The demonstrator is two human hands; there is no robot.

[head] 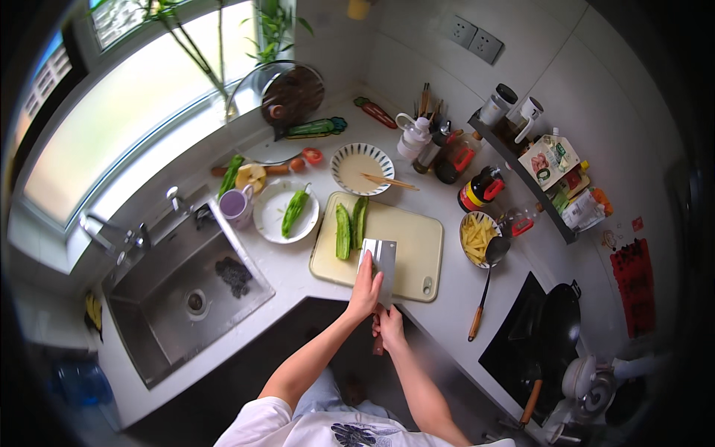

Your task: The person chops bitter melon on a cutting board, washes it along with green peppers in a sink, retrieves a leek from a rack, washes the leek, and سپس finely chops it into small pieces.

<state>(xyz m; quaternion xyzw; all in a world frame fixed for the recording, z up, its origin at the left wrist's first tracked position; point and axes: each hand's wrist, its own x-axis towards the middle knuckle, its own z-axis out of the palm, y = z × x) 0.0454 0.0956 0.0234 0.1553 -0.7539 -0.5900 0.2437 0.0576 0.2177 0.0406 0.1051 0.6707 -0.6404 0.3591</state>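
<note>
My right hand (389, 326) is closed around the handle of a cleaver (385, 265), whose broad blade lies over the lower middle of a cream cutting board (410, 240). My left hand (367, 288) rests its extended fingers on the left side of the blade. Just beyond the fingers, on the board, lie a split length of green pepper (342, 232) and a second piece (359, 218) beside it; whatever is under the blade is hidden. A white plate (262, 220) to the left holds a whole green pepper (296, 209).
Behind the board stands a bowl of pale liquid (357, 167) with chopsticks (391, 181) across its rim. At the right are a bowl of yellow strips (477, 240), a ladle (476, 318) and a wok (558, 324). A purple mug (234, 205) stands near the sink (167, 329).
</note>
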